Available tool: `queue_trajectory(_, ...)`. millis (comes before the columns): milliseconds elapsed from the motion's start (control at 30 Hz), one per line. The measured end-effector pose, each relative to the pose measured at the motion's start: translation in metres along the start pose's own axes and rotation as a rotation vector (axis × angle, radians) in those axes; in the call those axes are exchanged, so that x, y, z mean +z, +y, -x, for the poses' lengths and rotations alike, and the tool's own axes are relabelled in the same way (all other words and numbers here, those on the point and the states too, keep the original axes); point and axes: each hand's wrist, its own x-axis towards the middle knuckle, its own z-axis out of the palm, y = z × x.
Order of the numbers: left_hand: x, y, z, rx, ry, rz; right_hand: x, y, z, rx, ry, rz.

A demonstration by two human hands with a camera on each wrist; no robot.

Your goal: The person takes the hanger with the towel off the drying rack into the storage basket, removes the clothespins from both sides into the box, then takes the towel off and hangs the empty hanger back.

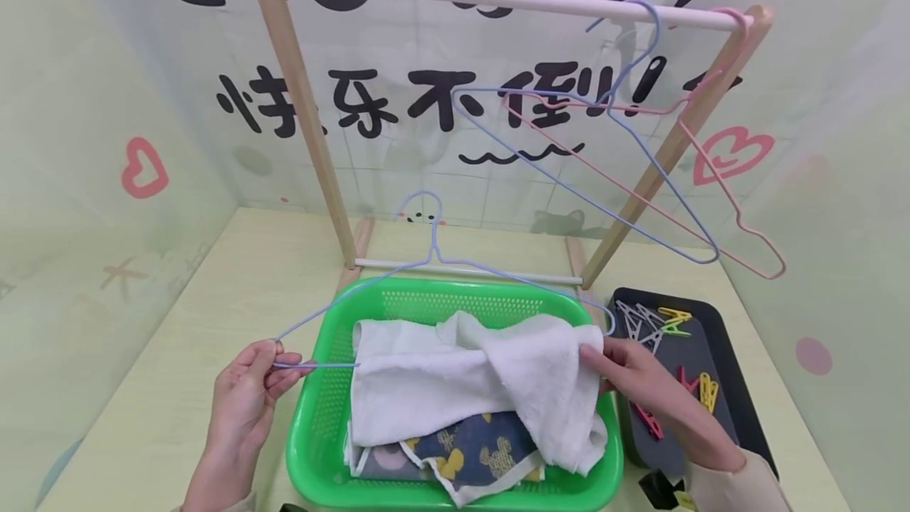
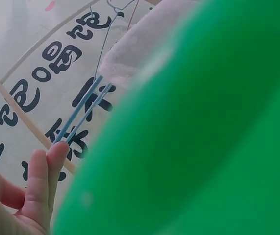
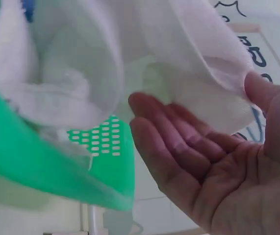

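My left hand (image 1: pixel 245 393) pinches the left corner of a light blue clothes hanger (image 1: pixel 370 281) between thumb and fingers. The hanger's hook points up and away, and its lower bar runs in under a white towel (image 1: pixel 441 393). In the left wrist view the two blue rods (image 2: pixel 76 113) rise from the fingertips to the towel. On the other side my right hand (image 1: pixel 640 366) pinches the towel's upper right edge, beside the hanger's right corner. Seen from the right wrist, the thumb presses on the cloth (image 3: pixel 193 93) while the other fingers lie behind it. The towel hides most of the lower bar.
Beneath the towel stands a green basket (image 1: pixel 302 449) holding a dark patterned cloth (image 1: pixel 490 445). A drying rack (image 1: pixel 309 101) behind it carries a blue hanger (image 1: pixel 569 188) and a pink hanger (image 1: pixel 739 220). To the right, a black tray (image 1: pixel 742 409) holds several clothespins (image 1: pixel 707 392).
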Motion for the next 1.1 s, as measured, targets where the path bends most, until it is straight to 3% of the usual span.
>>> queue_trajectory(33,0.0,0.0,0.0,-0.001,0.0,-0.006,0.003,-0.002,-0.001,0.001,0.035,-0.02)
queue_trajectory(133,0.001,-0.001,0.0,-0.01,-0.002,0.01,0.016,-0.005,-0.002,-0.109,0.124,0.08)
queue_trajectory(200,0.003,-0.003,-0.001,-0.033,0.001,0.037,0.027,-0.005,-0.003,-0.219,0.195,0.2)
queue_trajectory(267,0.004,-0.004,-0.001,-0.074,0.008,0.079,0.036,-0.005,-0.005,-0.359,0.273,0.416)
queue_trajectory(367,0.005,-0.005,-0.002,-0.161,0.018,0.126,0.045,-0.003,-0.006,-0.532,0.293,0.704)
queue_trajectory(467,0.004,-0.006,-0.002,-0.215,0.011,0.185,0.048,-0.002,-0.008,-0.624,0.238,0.879)
queue_trajectory(633,0.001,-0.004,-0.003,-0.215,-0.028,0.3,0.048,0.0,-0.009,-0.56,0.148,0.975)
queue_trajectory(800,0.0,-0.002,-0.003,-0.215,-0.025,0.359,0.048,0.005,-0.008,-0.495,0.08,1.027)
queue_trajectory(933,0.001,0.0,-0.004,-0.196,0.016,0.333,0.047,0.008,-0.003,-0.398,0.015,0.939)
queue_trajectory(1100,0.004,0.002,-0.005,-0.175,0.028,0.229,0.028,0.006,-0.003,-0.322,-0.128,0.694)
